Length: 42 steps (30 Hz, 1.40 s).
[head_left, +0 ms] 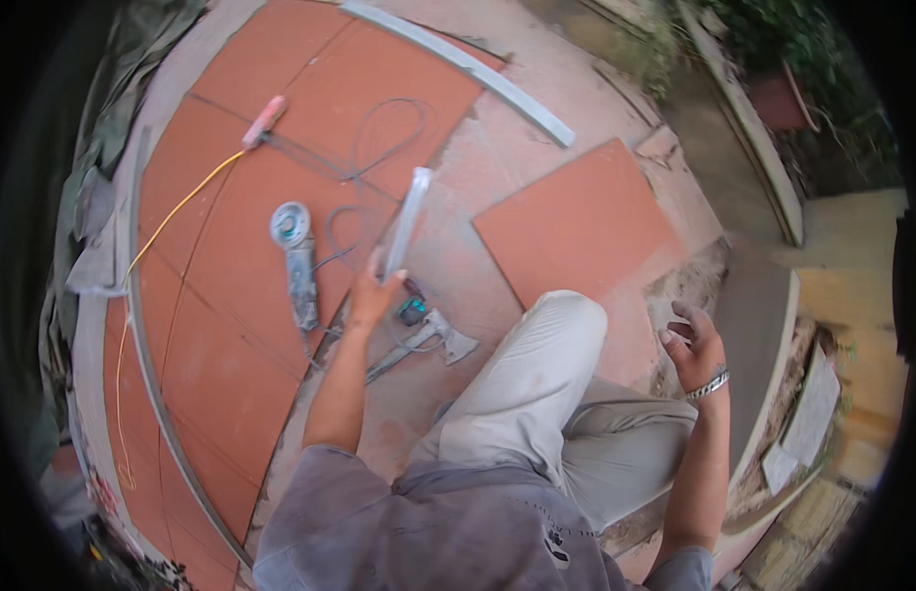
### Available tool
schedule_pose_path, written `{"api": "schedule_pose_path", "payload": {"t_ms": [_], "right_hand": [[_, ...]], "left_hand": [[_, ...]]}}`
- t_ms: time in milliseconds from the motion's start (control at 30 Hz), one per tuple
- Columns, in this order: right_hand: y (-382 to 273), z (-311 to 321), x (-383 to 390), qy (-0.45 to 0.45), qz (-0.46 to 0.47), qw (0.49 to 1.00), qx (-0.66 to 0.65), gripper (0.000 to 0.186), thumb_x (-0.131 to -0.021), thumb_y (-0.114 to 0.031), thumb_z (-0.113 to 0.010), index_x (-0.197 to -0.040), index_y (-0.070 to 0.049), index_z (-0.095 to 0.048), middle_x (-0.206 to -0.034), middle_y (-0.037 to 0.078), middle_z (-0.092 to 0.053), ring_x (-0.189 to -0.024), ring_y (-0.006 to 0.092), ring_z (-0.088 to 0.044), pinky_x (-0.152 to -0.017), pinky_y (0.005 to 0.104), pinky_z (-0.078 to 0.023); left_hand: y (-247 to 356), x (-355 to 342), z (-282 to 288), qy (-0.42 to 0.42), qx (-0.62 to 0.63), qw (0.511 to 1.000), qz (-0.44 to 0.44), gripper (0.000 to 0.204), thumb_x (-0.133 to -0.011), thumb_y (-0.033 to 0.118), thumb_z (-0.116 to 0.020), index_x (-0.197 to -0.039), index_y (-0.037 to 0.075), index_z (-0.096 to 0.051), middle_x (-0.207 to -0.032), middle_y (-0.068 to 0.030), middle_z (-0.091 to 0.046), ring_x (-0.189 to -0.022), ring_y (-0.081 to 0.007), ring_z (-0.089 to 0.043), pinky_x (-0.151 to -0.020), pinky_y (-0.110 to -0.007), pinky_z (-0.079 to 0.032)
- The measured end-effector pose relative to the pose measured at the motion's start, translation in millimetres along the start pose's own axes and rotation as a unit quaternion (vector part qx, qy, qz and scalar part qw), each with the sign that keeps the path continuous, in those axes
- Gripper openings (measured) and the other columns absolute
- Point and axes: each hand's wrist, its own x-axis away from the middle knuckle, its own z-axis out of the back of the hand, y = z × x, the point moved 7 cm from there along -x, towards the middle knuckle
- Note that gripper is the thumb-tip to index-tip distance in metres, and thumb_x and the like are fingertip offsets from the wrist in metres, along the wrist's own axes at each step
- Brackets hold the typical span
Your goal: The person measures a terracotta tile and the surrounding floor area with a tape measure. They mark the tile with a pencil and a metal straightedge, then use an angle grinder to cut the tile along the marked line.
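Note:
My left hand (372, 297) is closed around one end of a short, pale, straight bar (410, 217), which points away from me; motion blurs it. Close by that hand on the ground lie a small dark and teal tool (413, 311), perhaps a tape measure, and a hatchet-like tool (448, 338) with a grey head. Off to the right, my right hand (696, 352) hovers with fingers bent and apart, nothing visible in them. Ahead, between the hands, a loose square terracotta tile (576, 225) rests on the dusty floor.
An angle grinder (298, 264) lies on the laid red tiles (227, 345), its dark cord looping beside it. A pink socket (265, 120) joins a yellow cable (187, 202). One long metal bar (468, 67) lies at the far side, another (149, 345) at left. A low wall (768, 355) stands right.

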Motion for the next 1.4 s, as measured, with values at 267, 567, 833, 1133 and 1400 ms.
{"api": "schedule_pose_path", "payload": {"t_ms": [267, 567, 833, 1133, 1400], "right_hand": [[68, 44, 87, 0.097, -0.109, 0.989, 0.023, 0.049, -0.088, -0.028, -0.074, -0.127, 0.0, -0.061, -0.118, 0.021, -0.065, -0.102, 0.0291, -0.07, -0.087, 0.0392, -0.057], [54, 32, 145, 0.117, -0.085, 0.989, 0.019, 0.043, -0.087, -0.024, -0.073, -0.123, -0.003, -0.063, -0.115, 0.019, -0.067, -0.098, 0.0289, -0.071, -0.087, 0.0389, -0.055], [69, 36, 170, 0.165, -0.094, 0.981, -0.026, 0.036, -0.088, -0.018, -0.072, -0.119, -0.003, -0.065, -0.107, 0.016, -0.068, -0.095, 0.0262, -0.07, -0.085, 0.0371, -0.055], [69, 44, 155, 0.132, -0.101, 0.979, -0.121, 0.039, -0.09, -0.023, -0.072, -0.121, -0.001, -0.065, -0.108, 0.017, -0.069, -0.099, 0.0259, -0.071, -0.085, 0.0362, -0.056], [-56, -14, 45, 0.045, 0.128, 0.977, -0.162, 0.054, -0.09, -0.033, -0.072, -0.13, 0.0, -0.058, -0.124, 0.02, -0.064, -0.106, 0.0278, -0.069, -0.09, 0.0384, -0.056]], "left_hand": [[-160, -28, 105, 0.106, -0.324, 0.931, 0.13, 0.096, -0.075, 0.021, -0.087, -0.148, -0.009, -0.031, -0.146, -0.0308, -0.046, -0.135, -0.045, -0.045, -0.115, -0.047, -0.037], [-199, -52, 126, 0.072, -0.29, 0.905, 0.304, 0.076, -0.071, 0.015, -0.087, -0.129, -0.016, -0.05, -0.128, -0.0336, -0.058, -0.117, -0.0402, -0.062, -0.102, -0.045, -0.051], [-211, -57, 123, 0.053, -0.014, 0.94, 0.337, 0.062, -0.075, 0.015, -0.083, -0.125, -0.011, -0.058, -0.12, -0.0197, -0.065, -0.103, -0.0335, -0.065, -0.092, -0.045, -0.053], [-60, -12, 95, -0.016, 0.331, 0.923, 0.198, 0.046, -0.083, 0.018, -0.074, -0.123, 0.004, -0.054, -0.096, -0.0035, -0.06, -0.088, -0.0191, -0.061, -0.076, -0.039, -0.053], [224, 0, -3, -0.165, 0.396, 0.901, -0.061, 0.059, -0.076, 0.016, -0.076, -0.127, 0.001, -0.051, -0.101, -0.0074, -0.062, -0.088, -0.0174, -0.062, -0.08, -0.032, -0.053]]}}
